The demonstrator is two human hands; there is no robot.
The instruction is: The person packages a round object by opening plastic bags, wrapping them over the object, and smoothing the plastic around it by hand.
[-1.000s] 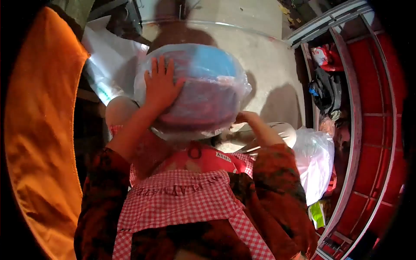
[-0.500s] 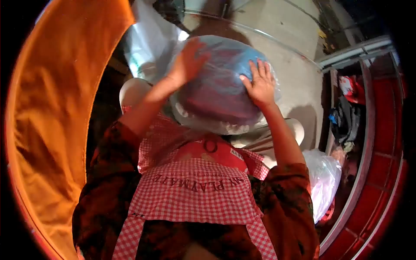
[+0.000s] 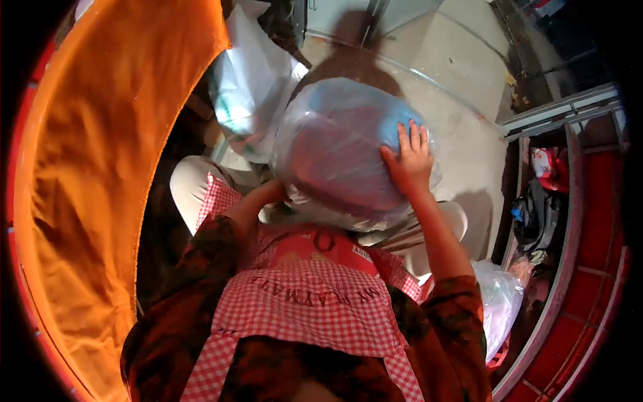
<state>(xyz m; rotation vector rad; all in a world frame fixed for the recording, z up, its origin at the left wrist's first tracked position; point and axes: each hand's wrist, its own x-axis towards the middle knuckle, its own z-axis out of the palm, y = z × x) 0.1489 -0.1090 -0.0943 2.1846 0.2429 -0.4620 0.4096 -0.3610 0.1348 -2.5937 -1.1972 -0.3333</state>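
A large rounded clear plastic bag (image 3: 335, 147), packed with what look like blue and dark reddish soft things, sits in front of my lap between my knees. My right hand (image 3: 412, 164) lies on its upper right side, fingers stretched out over the plastic. Low at the bag's left side is my left hand (image 3: 273, 193), its fingers hidden by the bag, so their grip does not show. I wear a red-and-white checked apron (image 3: 301, 301).
A white plastic sack (image 3: 251, 74) stands just left of the bag. Orange cloth (image 3: 87, 201) hangs along the left. At right, a low shelf holds a black bag (image 3: 536, 218), with another clear plastic bag (image 3: 497, 301) nearer me. Pale floor (image 3: 462, 87) stretches beyond.
My left hand has come down from the top of the bag to its lower left side. My right hand stays on the upper right. The view has shifted slightly.
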